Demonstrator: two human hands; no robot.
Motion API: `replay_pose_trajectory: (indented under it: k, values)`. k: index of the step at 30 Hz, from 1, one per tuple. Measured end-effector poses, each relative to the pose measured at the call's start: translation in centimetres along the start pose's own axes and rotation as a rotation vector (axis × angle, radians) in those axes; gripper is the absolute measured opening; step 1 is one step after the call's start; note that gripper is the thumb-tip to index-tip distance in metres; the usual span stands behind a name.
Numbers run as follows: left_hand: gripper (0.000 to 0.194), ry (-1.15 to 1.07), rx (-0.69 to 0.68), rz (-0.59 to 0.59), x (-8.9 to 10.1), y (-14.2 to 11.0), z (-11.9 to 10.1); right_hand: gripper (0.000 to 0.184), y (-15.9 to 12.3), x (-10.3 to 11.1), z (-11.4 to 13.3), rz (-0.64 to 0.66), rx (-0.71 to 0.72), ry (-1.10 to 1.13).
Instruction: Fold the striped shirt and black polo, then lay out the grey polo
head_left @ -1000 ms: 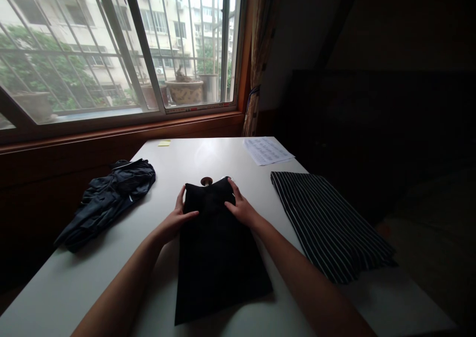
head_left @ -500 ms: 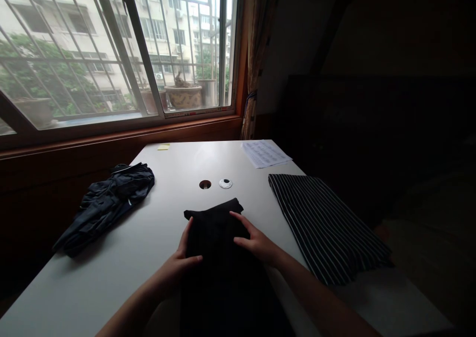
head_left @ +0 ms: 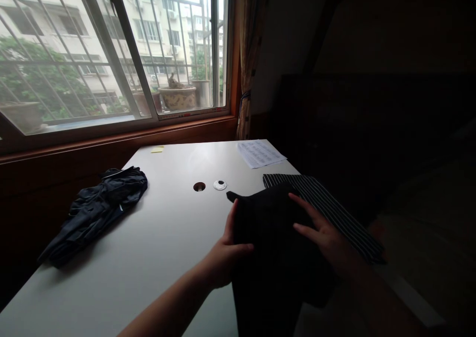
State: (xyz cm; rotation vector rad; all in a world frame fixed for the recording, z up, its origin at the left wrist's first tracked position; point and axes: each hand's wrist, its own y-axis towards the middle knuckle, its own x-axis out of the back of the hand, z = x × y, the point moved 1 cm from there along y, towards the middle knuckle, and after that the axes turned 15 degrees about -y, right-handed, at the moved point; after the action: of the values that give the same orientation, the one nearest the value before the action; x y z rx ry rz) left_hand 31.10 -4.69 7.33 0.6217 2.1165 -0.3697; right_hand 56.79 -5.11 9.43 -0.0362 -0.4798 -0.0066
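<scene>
Both hands hold a folded black garment (head_left: pixel 271 242), whose exact kind is too dark to tell. My left hand (head_left: pixel 228 252) grips its left side, thumb on top and other fingers partly hidden beneath. On the right side, my right hand (head_left: pixel 323 233) lays thumb and a finger over the cloth, its remaining fingers hidden. The garment's right part covers some of a striped dark cloth (head_left: pixel 334 205) that lies flat at the table's right. Its lower end hangs toward me.
A crumpled dark garment (head_left: pixel 100 208) lies on the left of the white table (head_left: pixel 167 228). Near the middle are a cable hole (head_left: pixel 199 186) and its round cover (head_left: pixel 220 184). Printed sheets (head_left: pixel 260 153) and a yellow note (head_left: pixel 157 149) sit at the far edge, below a window (head_left: pixel 111 54).
Both hands have carried the black garment to the right and raised it, so that it now overlaps the striped cloth in view. The camera has turned slightly right.
</scene>
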Motion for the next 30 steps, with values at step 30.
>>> replay_pose_trajectory:
  k: [30]
  values:
    - [0.114,-0.047,-0.11,-0.152,1.6,23.6,8.6,0.069,19.5,14.0,-11.7,-0.12,-0.238,0.011]
